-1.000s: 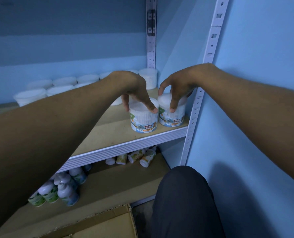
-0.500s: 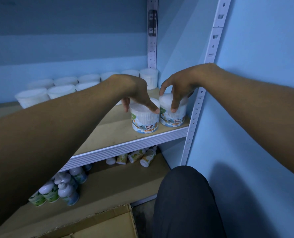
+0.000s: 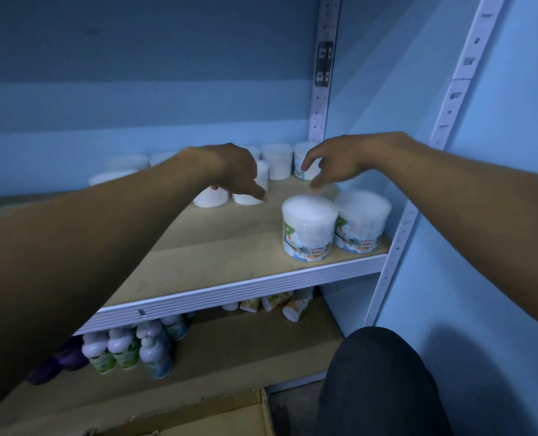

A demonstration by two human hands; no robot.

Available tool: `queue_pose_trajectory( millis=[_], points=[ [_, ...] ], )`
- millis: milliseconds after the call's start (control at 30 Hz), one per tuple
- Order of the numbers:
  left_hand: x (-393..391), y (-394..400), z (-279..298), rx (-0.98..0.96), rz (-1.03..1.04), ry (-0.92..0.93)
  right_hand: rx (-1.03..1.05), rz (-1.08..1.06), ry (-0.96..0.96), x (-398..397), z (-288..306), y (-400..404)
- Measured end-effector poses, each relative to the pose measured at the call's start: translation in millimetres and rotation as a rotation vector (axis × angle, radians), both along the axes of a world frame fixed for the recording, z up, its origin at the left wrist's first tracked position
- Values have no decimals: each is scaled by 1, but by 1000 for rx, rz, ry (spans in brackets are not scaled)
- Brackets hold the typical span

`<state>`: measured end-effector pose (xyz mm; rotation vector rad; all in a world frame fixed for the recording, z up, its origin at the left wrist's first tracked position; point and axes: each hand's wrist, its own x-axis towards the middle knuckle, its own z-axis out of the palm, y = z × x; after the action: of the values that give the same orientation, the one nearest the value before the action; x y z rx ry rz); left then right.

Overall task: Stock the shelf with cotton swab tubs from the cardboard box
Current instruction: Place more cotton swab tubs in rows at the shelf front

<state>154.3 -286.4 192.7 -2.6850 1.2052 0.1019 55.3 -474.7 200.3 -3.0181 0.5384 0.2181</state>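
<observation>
Two cotton swab tubs stand side by side at the front right of the wooden shelf [image 3: 217, 247]: the left tub [image 3: 308, 231] and the right tub [image 3: 360, 223], both upright with labels facing me. My left hand [image 3: 236, 173] hovers above the shelf to the left of them, fingers apart, holding nothing. My right hand [image 3: 333, 163] hovers just above and behind the left tub, fingers spread and empty. More white tubs [image 3: 277, 162] line the back of the shelf. A corner of the cardboard box [image 3: 198, 416] shows at the bottom edge.
White perforated uprights [image 3: 396, 247] frame the shelf at the right, against a blue wall. On the lower shelf stand several small bottles [image 3: 129, 347] at left and some tipped bottles [image 3: 293, 305] further back. My dark-clothed knee [image 3: 378, 382] fills the bottom right.
Both hands have let go of the two front tubs and lifted away, the left moving left, the right rising. The tubs stay standing on the shelf.
</observation>
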Motion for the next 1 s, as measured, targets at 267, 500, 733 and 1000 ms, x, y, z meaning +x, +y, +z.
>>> queue_pose_trajectory(
  millis=[267,500,733,1000],
  points=[
    [63,51,-10,-79,164,60,-27,61,-11,60,-15,35],
    [105,58,-29,-132,156,71,-35,89,-15,101,-33,40],
    [135,42,-42,-198,95,47,17,75,-98,134,-49,39],
    [160,25,-50,-179,77,57,35,42,-128,163,-58,39]
  ],
)
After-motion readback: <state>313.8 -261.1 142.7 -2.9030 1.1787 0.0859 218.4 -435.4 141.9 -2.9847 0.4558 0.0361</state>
